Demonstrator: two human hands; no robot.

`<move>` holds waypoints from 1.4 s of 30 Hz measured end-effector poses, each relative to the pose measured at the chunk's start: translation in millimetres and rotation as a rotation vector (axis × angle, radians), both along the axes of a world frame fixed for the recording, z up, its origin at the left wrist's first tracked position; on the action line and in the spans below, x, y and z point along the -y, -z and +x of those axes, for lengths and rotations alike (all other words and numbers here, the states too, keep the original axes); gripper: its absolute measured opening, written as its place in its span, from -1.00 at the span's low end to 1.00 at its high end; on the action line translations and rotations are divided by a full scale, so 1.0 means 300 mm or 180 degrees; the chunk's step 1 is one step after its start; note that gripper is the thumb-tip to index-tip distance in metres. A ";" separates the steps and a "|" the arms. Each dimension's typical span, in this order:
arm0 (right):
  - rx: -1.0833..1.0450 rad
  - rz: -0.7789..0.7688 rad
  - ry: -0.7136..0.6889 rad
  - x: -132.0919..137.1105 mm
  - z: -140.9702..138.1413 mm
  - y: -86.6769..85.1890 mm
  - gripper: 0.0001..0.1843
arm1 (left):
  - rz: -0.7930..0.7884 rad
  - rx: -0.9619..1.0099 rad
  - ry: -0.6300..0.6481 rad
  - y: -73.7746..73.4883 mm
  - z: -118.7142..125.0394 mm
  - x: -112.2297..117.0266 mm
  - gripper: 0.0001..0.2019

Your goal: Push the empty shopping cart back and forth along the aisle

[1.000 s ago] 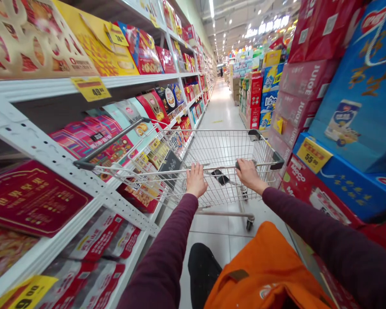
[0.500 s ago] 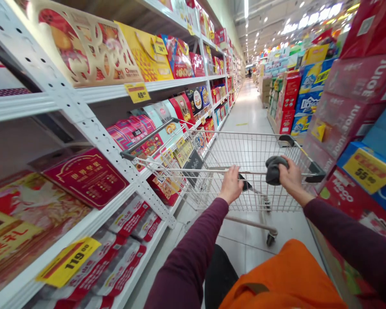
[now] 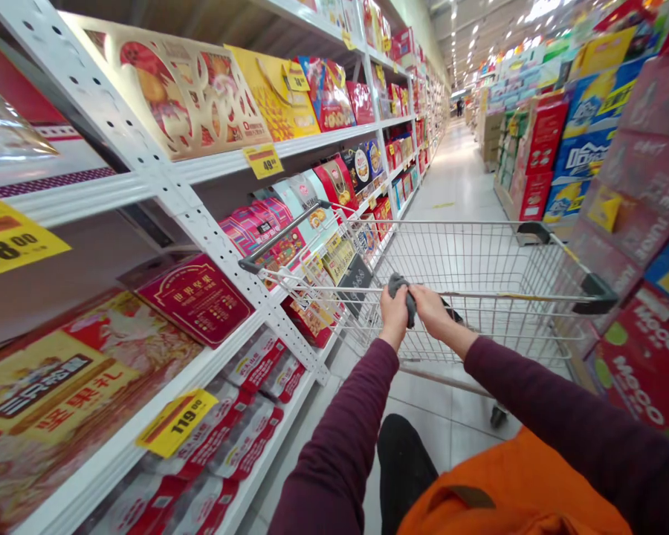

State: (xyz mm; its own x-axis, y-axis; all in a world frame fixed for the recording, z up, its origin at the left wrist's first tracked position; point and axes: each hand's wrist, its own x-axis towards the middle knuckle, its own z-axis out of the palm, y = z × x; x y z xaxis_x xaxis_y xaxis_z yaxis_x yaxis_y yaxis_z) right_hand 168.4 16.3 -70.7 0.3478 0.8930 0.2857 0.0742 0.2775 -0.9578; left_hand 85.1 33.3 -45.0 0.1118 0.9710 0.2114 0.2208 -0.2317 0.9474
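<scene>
A dark grey cloth (image 3: pixel 399 286) is bunched between my two hands at the near rim of a wire shopping cart (image 3: pixel 468 256). My left hand (image 3: pixel 393 316) is closed on the cloth's left side, close to the rim. From the right, my right hand (image 3: pixel 432 310) grips the cloth too, its fingers meeting the left ones. Both hands hide part of the cloth and of the rail below. The cart stands sideways across the aisle, its wire basket with nothing visible inside. A dark grey handle bar (image 3: pixel 282 236) is at its left end, and black corner pieces (image 3: pixel 596 293) are at its right.
White metal shelving (image 3: pixel 223 267) with boxed gifts and yellow price tags runs along my left, close to the cart handle. Stacked drink cartons (image 3: pixel 624 148) line the right side. A tiled floor (image 3: pixel 451 178) stretches away down the aisle, with a distant person (image 3: pixel 459 108).
My right hand has moved left along the cart rim, bringing the cloth to my left hand. The left hand has closed on it. My view has shifted slightly.
</scene>
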 end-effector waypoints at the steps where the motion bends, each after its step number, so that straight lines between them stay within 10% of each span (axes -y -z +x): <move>1: 0.0500 0.0103 0.0194 0.005 0.018 -0.012 -0.59 | 0.0055 -0.0118 -0.0217 -0.031 -0.048 -0.021 -0.65; 6: 0.2512 0.0507 0.1143 0.060 0.257 -0.010 -0.57 | 0.1147 -0.2519 -0.1465 -0.175 -0.367 -0.154 -0.54; 10: 0.3282 -0.0007 0.1531 0.107 0.427 0.087 -0.56 | 0.1065 -0.3714 -0.1303 -0.130 -0.473 -0.202 -0.57; 18: 0.3858 -0.0067 0.1215 0.132 0.456 0.211 -0.52 | 0.1727 -0.3723 -0.0249 0.069 -0.170 -0.125 -0.57; 22: 0.3896 0.0102 0.1120 0.135 0.484 0.212 -0.52 | 0.2132 -0.3394 0.0231 0.080 -0.196 -0.166 -0.60; 28: 0.4019 0.0361 0.1143 0.145 0.483 0.220 -0.52 | 0.2064 -0.2277 -0.0910 0.138 -0.303 -0.232 -0.58; 33: 0.4013 0.0497 0.1210 0.148 0.476 0.243 -0.47 | 0.2066 -0.1999 -0.0257 0.212 -0.093 -0.114 -0.51; 38: 0.3977 0.0649 0.1142 0.152 0.497 0.263 -0.45 | 0.2285 -0.1878 0.1028 0.207 0.127 0.007 -0.65; 42: 0.4006 0.0717 0.0970 0.155 0.527 0.270 -0.41 | 0.2257 -0.1772 0.1092 0.148 0.091 0.001 -0.70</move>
State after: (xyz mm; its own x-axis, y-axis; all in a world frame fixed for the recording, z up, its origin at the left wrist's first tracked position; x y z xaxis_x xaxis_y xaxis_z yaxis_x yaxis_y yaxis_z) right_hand 326.7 -30.2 -151.5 -0.0865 0.7169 0.6917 0.9643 0.2348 -0.1228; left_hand 112.5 33.1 -89.4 0.6272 0.5337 0.5673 0.4099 -0.8455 0.3423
